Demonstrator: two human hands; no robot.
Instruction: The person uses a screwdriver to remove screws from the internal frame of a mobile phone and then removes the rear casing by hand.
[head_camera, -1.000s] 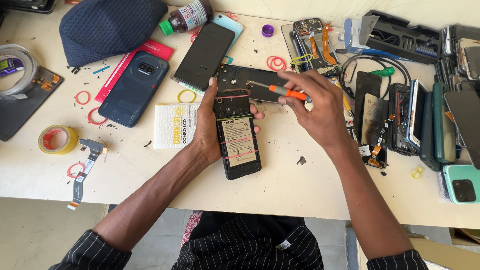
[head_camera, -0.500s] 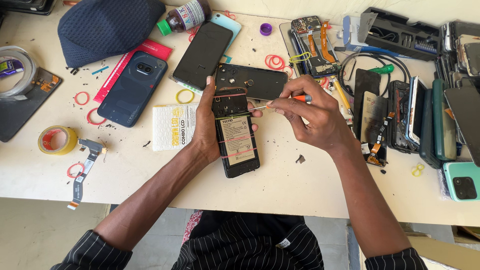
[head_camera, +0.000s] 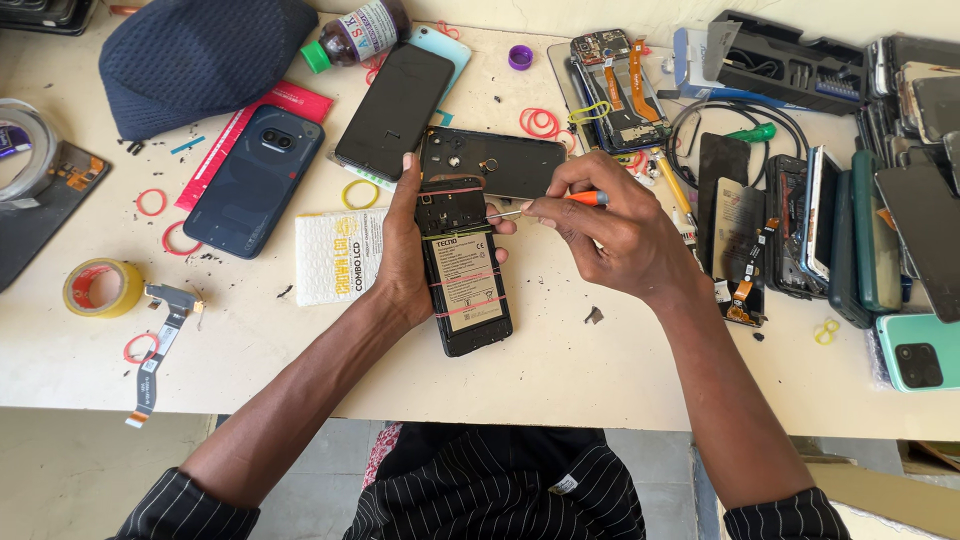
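While the left hand (head_camera: 405, 262) is wrapping around the side of the open phone (head_camera: 462, 265), the right hand (head_camera: 615, 225) is pinching a small screwdriver (head_camera: 548, 205) with an orange handle. The left grip is clenched on the phone, pressing it flat on the table (head_camera: 600, 370). The right grip is closed tight on the screwdriver, near its handle. The thin metal tip is pointing at the top part of the phone, just above the battery with the white label.

The open phone is lying in the middle of the table, close to the person, with its back off. A black back cover (head_camera: 495, 160) is lying just above the phone, touching its top end. A dark blue phone (head_camera: 255, 180) is lying well to the left of the open phone, and a white packet (head_camera: 338, 255) is sitting just beside the left hand. A roll of yellow tape (head_camera: 100, 288) is sitting far to the left. Many other phones (head_camera: 880, 240) are stacked far to the right.

To do this well, I think the tip should be sitting straight in the tiny screw. The left hand should be keeping the phone from sliding. Turning slowly should be stopping the tip from slipping and scratching the parts inside.
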